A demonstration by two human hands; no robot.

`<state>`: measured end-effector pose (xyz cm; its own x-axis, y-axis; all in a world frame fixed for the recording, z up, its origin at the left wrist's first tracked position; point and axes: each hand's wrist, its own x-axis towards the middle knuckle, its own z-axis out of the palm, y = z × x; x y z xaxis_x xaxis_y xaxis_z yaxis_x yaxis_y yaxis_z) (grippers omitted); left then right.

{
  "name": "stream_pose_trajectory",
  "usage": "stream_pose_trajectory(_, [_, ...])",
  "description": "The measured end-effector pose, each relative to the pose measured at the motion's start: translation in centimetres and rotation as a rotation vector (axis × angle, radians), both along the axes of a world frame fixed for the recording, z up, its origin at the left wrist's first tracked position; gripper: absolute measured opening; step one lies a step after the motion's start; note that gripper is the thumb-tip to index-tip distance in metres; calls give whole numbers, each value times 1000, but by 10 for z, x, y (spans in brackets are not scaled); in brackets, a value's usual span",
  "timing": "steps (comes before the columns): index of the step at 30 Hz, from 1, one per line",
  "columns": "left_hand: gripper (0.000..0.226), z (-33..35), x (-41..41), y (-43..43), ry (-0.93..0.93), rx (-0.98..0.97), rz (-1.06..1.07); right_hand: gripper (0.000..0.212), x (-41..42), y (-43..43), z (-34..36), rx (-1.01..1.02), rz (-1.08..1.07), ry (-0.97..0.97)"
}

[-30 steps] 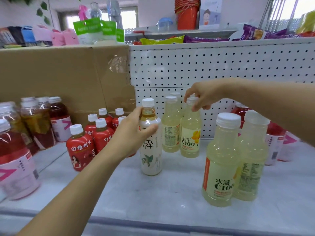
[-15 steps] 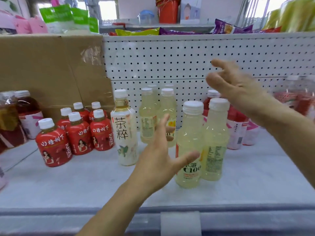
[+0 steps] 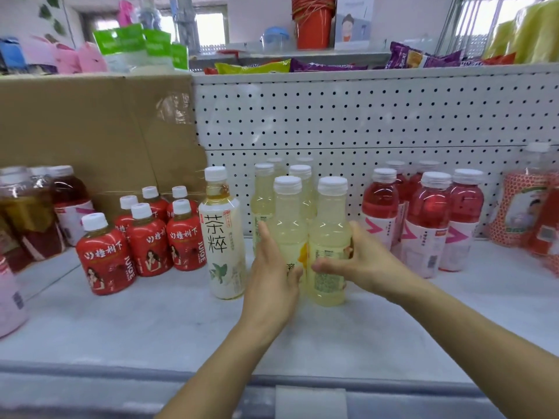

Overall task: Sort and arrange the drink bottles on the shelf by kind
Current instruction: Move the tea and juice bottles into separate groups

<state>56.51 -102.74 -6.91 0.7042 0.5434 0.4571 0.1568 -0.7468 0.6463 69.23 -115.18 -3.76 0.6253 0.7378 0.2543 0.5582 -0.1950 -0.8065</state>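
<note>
In the head view, two pale drinks stand side by side, touching, in the middle of the shelf [image 3: 145, 325]. The left hand [image 3: 273, 276] wraps the left yellow bottle [image 3: 287, 219], with the thumb across its front. The right hand [image 3: 360, 264] grasps the right yellow bottle [image 3: 329, 228] the same way. The tea bottle [image 3: 223, 237] stands just beside the left hand, so it is tight there. More yellow bottles [image 3: 263, 189] stand behind, near the far wall. To the right is a small gap before the pink bottles [image 3: 426, 228]. The near shelf edge has bare room.
</note>
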Motion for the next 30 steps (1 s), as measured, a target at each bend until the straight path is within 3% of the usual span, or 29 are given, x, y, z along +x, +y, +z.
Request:
stream_pose_trajectory(7, [88, -1, 0, -1, 128, 4, 39, 67, 6, 43, -6, -39, -119, -90])
stream_pose_trajectory(12, [76, -9, -34, -7, -93, 44, 5, 65, 2, 46, -10, -25, -98, -68])
stream_pose_trajectory(15, [73, -10, -54, 10, -254, 181, 161, 84, -1, 45, -16, 32, -114, -91])
stream_pose_trajectory(18, [86, -10, -66, 37, -233, 158, 255, 92, -23, 44, -12, 216, -238, -464])
stream_pose_trajectory(21, [100, -9, -71, 53, -102, -72, 133, 85, -58, 52, -4, 347, -62, -730])
stream_pose_trajectory(23, [101, -8, -72, 58, -105, -191, 38, 89, -77, 67, -5, 245, 89, -602])
stream_pose_trajectory(26, [87, -7, -81, 62, -120, -241, -18, 95, -92, 94, -10, 99, 172, -171])
stream_pose_trajectory(30, [74, -5, -116, 64, 29, -153, -101, 68, -102, 125, -20, 130, 147, 100])
